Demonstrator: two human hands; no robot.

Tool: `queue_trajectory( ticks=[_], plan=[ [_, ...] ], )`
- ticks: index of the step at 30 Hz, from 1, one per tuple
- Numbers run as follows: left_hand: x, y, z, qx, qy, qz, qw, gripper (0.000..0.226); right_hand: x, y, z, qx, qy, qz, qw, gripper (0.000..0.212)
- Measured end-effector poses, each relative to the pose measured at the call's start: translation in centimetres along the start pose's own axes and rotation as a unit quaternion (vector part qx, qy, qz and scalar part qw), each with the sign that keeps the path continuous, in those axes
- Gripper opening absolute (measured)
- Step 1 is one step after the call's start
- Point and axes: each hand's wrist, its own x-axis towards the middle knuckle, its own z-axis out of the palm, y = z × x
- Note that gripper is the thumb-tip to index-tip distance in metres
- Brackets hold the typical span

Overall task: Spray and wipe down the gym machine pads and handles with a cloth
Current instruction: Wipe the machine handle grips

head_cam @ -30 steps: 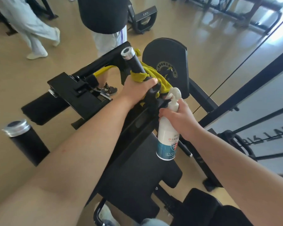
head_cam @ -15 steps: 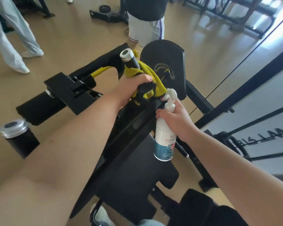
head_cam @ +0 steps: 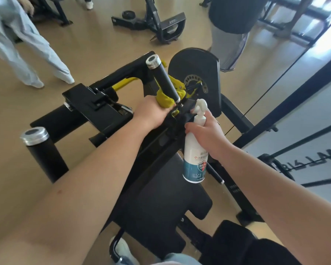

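Far L: a second handle (head_cam: pixel 39 148), black grip w/ silver cap, stands well apart from both hands, nothing touching it. Prob not wiped yet, can't say for sure.

Centre-L: the left hand (head_cam: pixel 151 111) is clenched round the yellow cloth (head_cam: pixel 164 101), bunched right at the foot of the upright handle (head_cam: pixel 163 79). The cloth wraps the bottom of the grip, so the fingers squeeze fabric against the bar. That makes sense for rubbing a round grip: contact all the way round. Upper grip & cap are bare above the cloth.

Below, btw the two forearms, the black pad (head_cam: pixel 161 197) lies uncovered, no cloth on it; looks like that part is left to do.

R of the cloth: the spray bottle (head_cam: pixel 196 150), white w/ blue label, hangs upright, nozzle aimed L at the cloth/handle joint, just beside it. The right hand (head_cam: pixel 208 134) is wrapped round the bottle neck, thumb in front; can't tell if a finger sits on the trigger. Held that close, prob so spray lands on cloth & grip, not wasted.
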Motion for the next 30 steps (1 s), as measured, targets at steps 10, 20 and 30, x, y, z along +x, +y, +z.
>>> queue_trajectory(
  ticks=[10,20,30],
  plan=[
    [-6.1,0.8,0.2,0.156,0.073,0.171,0.970,0.027,-2.1,0.9,0.4,-0.026,-0.033,-0.007,0.999,0.040],
    [-12.7,-1.0,1.3,0.028,0.114,0.229,0.966,0.028,-6.7,1.2,1.0,-0.029,-0.057,-0.043,0.997,0.015],
    [-21.3,-6.0,-0.7,-0.242,0.024,0.185,0.952,0.036,-15.6,1.0,4.5,-0.078,-0.062,-0.087,0.991,0.046]
  ],
)
